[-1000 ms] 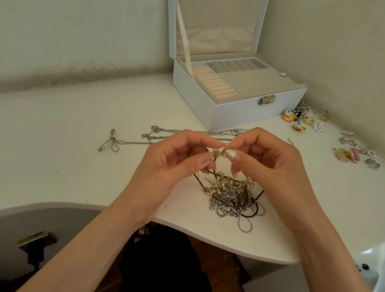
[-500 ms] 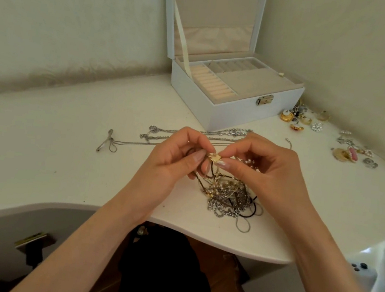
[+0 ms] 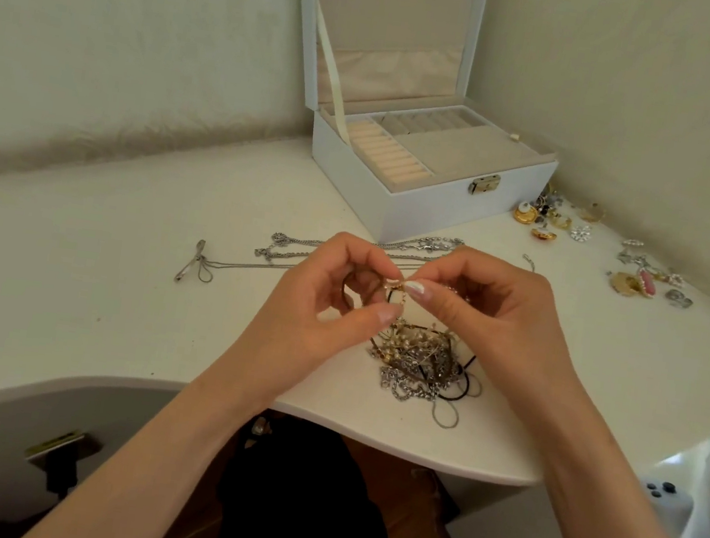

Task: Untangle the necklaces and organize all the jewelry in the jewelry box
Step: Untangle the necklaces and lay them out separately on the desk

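Note:
A tangled heap of necklaces [image 3: 419,367], gold, silver and black cord, lies near the table's front edge. My left hand [image 3: 320,309] and my right hand [image 3: 486,317] hover just above it, fingertips meeting. Between them they pinch a small gold pendant [image 3: 398,288] with a black cord and thin chain running down into the heap. Silver chains [image 3: 346,249] lie stretched out behind my hands. The white jewelry box [image 3: 420,205] stands open at the back, its beige compartments holding nothing I can see.
Loose earrings and brooches [image 3: 549,222] lie right of the box, with more pieces [image 3: 645,280] farther right by the wall. A silver pendant on a thin chain [image 3: 196,263] lies to the left. The table's curved front edge [image 3: 368,428] runs just below the heap.
Both hands have stayed over the heap, working the pendant between the fingertips. The star-shaped gold piece plainly showing half a second ago is now partly hidden behind my fingers.

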Tool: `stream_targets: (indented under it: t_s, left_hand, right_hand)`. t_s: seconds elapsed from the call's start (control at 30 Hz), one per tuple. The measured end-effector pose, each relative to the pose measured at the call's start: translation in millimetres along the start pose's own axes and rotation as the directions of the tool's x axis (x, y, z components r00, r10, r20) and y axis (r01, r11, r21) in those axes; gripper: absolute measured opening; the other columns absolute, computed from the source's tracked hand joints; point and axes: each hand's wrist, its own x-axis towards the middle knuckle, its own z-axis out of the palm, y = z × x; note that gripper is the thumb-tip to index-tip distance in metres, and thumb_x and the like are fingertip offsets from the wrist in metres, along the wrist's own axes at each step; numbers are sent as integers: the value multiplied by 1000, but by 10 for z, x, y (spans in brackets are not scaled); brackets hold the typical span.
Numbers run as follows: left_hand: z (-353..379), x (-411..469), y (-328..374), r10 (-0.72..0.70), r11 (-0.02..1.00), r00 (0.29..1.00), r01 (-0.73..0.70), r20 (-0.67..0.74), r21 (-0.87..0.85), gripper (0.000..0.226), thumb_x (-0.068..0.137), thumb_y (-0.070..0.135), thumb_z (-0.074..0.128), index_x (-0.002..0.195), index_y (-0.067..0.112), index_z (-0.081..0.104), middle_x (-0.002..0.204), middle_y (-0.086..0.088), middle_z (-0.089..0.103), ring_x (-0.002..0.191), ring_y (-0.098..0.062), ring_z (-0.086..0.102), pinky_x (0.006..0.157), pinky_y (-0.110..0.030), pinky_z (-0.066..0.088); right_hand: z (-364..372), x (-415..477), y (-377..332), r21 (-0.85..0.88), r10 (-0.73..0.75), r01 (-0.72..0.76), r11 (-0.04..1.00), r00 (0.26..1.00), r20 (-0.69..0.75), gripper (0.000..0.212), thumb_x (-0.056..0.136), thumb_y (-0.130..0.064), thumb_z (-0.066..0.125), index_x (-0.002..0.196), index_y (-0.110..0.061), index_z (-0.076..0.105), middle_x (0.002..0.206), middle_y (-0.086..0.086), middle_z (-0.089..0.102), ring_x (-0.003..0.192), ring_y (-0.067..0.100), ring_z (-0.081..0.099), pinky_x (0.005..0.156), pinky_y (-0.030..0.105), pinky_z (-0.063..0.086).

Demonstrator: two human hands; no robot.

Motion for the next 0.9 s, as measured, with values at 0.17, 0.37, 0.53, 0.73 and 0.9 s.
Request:
stream_targets:
  t_s: [0.17,0.37,0.53,0.73,0.9]
  left_hand:
    - [50,1,-4,52,980,992,-28,-114,199,17,77,27,69,85,22,56,72,11,61,68,-2,53,65,-17,41]
    - [45,-16,-4,49,994,988,-35,-144,102,11,79,30,61,79,19,59,69,7,66,70,-11,60,70,-28,47]
    - [70,-2,14,24,999,982,-30,-185,-28,10,84,3,60,76,8,56,64,6,64,65,0,58,64,-11,43]
    - [78,15,15,18,994,971,-42,-238,-99,18,86,-6,53,75,8,55,62,5,64,61,1,56,63,-9,43]
    - [60,13,4,52,987,967,-88,-249,-138,9,84,5,57,79,12,56,65,6,64,65,1,57,65,-10,43]
  right_hand:
    - [13,-9,-34,7,12,-12,1000,1000,12,16,73,-28,69,77,-13,71,65,5,63,60,13,49,56,21,39]
    - [-17,-12,-23,53,47,-46,998,999,-10,12,73,-26,75,76,-16,71,65,-3,61,60,9,47,57,20,38]
    - [-5,-17,-12,61,43,-45,997,998,39,7,73,-20,72,78,-15,70,65,-8,62,62,5,51,60,16,42]
    - [2,-41,-52,90,35,-40,995,998,58,12,71,-20,77,74,-12,69,63,9,62,58,23,50,59,28,42]
    - [10,-28,-25,76,38,-41,996,998,40,9,74,-12,76,76,-17,69,62,10,57,57,21,42,56,30,37]
